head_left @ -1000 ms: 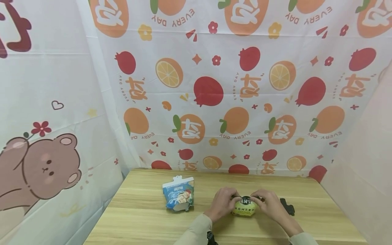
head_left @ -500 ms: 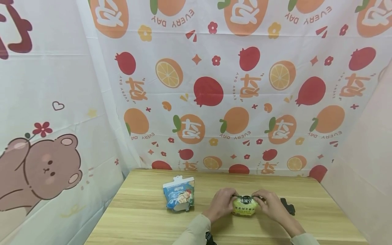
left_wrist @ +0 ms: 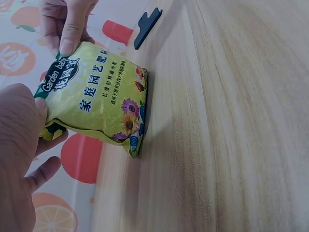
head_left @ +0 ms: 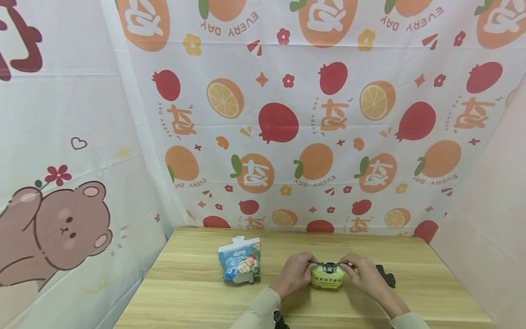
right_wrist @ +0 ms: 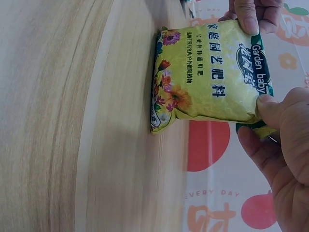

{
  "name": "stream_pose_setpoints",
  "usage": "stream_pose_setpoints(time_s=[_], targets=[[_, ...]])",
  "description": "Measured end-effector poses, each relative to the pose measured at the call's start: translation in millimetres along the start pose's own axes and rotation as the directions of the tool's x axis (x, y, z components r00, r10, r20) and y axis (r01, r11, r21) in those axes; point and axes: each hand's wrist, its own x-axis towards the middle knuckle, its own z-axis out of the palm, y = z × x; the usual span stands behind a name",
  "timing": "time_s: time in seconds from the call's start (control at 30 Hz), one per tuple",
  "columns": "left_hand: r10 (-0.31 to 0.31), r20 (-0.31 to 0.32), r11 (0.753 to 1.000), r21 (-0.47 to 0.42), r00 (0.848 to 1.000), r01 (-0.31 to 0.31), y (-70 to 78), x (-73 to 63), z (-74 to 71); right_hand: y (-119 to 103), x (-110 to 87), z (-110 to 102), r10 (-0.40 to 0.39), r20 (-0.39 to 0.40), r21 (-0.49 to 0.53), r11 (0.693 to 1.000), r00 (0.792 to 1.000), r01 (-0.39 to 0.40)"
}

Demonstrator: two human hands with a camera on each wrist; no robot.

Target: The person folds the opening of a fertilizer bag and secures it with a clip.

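Note:
A yellow-green fertilizer bag (head_left: 327,278) with flowers and "Garden baby" lettering stands upright on the wooden table in the head view. My left hand (head_left: 295,273) pinches one top corner of it, and my right hand (head_left: 363,274) pinches the other. In the left wrist view, the left thumb lies on the front of the bag (left_wrist: 96,92) close to its dark green top edge. From the right wrist, the right hand (right_wrist: 285,130) shows thumb in front and fingers behind the bag's top. Both hands hold the top edge stretched between them.
A black bag clip (head_left: 385,276) lies on the table right of my right hand. To the left stands a blue bag (head_left: 242,265) with a white clip (head_left: 238,244) across its top. The wooden table (head_left: 197,297) ends at a fruit-print curtain (head_left: 283,160) behind.
The fingers have moved slightly apart along the bag's top, and its edge now looks straighter and flatter. More of the front lettering shows. The blue bag and black clip have not moved.

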Motion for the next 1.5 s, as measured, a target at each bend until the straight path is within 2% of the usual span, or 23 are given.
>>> stream_pose_setpoints(time_s=[0.2,0.43,0.63,0.8,0.97,1.2,1.37,1.5], targets=[[-0.012,0.008,0.999,-0.045,1.000,0.012,0.5,0.0,-2.8,2.9,-0.3,0.4,0.021,0.014,-0.018,1.000,1.000,-0.020],[-0.025,-0.001,0.995,-0.092,1.000,0.025,-0.4,-0.1,-5.5,6.6,-0.1,2.0,-0.002,-0.016,-0.005,1.000,1.000,0.002],[-0.008,-0.012,0.995,-0.104,1.000,0.007,-1.6,-1.2,-5.5,8.1,-0.6,3.2,-0.010,-0.036,-0.009,1.000,0.999,0.009],[0.000,-0.024,0.994,-0.109,1.000,-0.002,-2.3,-1.4,-6.1,7.1,-1.0,2.6,0.003,-0.073,-0.009,1.000,0.997,-0.004],[-0.009,-0.018,0.992,-0.129,1.000,0.006,-3.8,-2.1,-6.0,6.5,-1.0,2.5,-0.021,-0.107,-0.018,1.000,0.994,0.019],[-0.001,-0.015,0.991,-0.133,1.000,-0.001,-5.4,-3.5,-5.8,7.2,-4.0,5.2,0.058,-0.115,-0.015,0.998,0.992,-0.060],[-0.005,-0.023,0.989,-0.146,1.000,0.001,-5.9,-4.4,-5.7,10.4,-4.9,7.0,0.054,-0.156,-0.027,0.998,0.986,-0.059],[-0.019,-0.017,0.985,-0.171,1.000,0.016,-6.0,-4.1,-5.3,12.9,-5.5,7.4,0.018,-0.203,-0.020,1.000,0.979,-0.023]])
